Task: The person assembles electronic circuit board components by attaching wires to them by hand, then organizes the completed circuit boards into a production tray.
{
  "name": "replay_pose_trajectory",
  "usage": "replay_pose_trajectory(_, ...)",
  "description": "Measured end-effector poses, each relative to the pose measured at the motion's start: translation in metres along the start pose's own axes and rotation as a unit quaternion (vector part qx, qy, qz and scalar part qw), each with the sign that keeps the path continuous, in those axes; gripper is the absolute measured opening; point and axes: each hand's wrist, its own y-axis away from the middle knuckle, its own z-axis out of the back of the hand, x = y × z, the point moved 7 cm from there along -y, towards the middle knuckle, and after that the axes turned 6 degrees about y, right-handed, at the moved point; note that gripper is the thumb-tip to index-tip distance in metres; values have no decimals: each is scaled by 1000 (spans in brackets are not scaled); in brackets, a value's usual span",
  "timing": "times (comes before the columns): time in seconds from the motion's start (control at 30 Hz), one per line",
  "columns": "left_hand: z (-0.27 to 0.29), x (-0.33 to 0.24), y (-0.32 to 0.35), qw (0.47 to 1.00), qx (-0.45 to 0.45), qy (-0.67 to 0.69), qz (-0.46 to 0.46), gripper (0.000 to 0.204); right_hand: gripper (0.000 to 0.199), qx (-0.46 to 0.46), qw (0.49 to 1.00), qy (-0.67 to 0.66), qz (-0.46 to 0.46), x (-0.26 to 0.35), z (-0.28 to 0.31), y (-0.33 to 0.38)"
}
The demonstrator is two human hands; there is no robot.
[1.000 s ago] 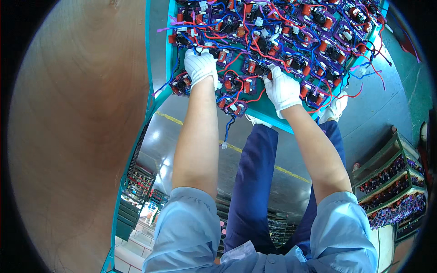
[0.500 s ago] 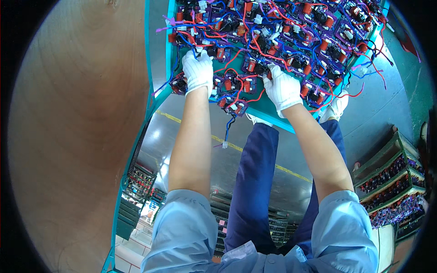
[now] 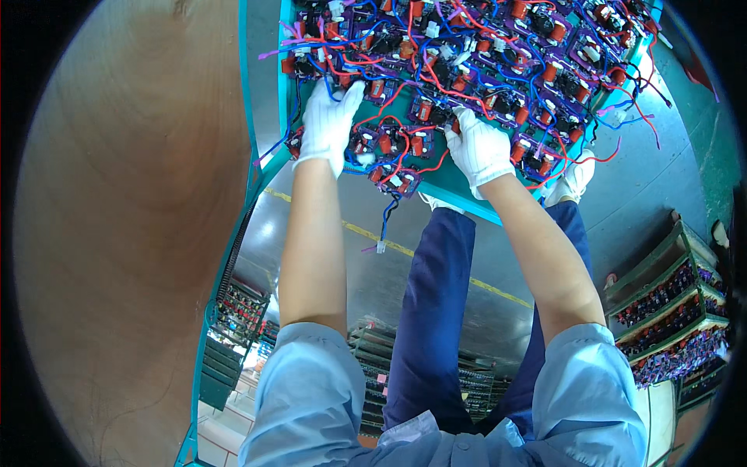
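Many purple circuit boards (image 3: 513, 103) with red-orange and black components and red, blue and black wires lie crowded in a teal tray (image 3: 447, 187). At the tray's near left part, my white-gloved left hand (image 3: 327, 128) has its thumb and fingers apart, beside a blue wire and several boards; its fingertips are partly hidden among them. My right hand (image 3: 481, 152), also gloved, has its fingers drawn together at the edge of a circuit board (image 3: 424, 110) near the middle. Between the hands sit a few more boards (image 3: 397, 144), one hanging a wire with a white connector (image 3: 380, 247) over the near rim.
A large brown wooden surface (image 3: 132, 233) with a teal edge is on the left. At the lower right stands a rack (image 3: 669, 311) of shelves holding more boards. Below the tray are my legs (image 3: 432, 311) and a grey floor with a yellow line (image 3: 498, 292).
My left hand has shifted left, and its thumb and fingers have spread apart. My right hand stays near the same board. The whole view has shifted slightly.
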Motion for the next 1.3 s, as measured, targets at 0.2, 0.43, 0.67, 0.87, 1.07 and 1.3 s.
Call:
replay_pose_trajectory(0.2,-19,-88,59,872,-56,-181,-451,32,19,-10,1000,-1,6,-1,5,1)
replay_pose_trajectory(0.43,-114,-97,19,674,-15,-445,-589,26,19,7,1000,-3,10,6,6,-2)
replay_pose_trajectory(0.67,-117,-88,-2,754,36,-424,-500,22,18,-8,999,-26,27,7,5,5)
replay_pose_trajectory(0.87,-114,-93,-11,764,106,-424,-475,36,19,2,999,-23,45,15,3,1)
replay_pose_trajectory(1.07,-84,-104,4,758,164,-260,-575,32,22,-26,999,-33,31,5,5,3)
replay_pose_trajectory(1.3,-55,-71,46,866,-6,-250,-434,21,21,19,998,-12,65,9,4,10)
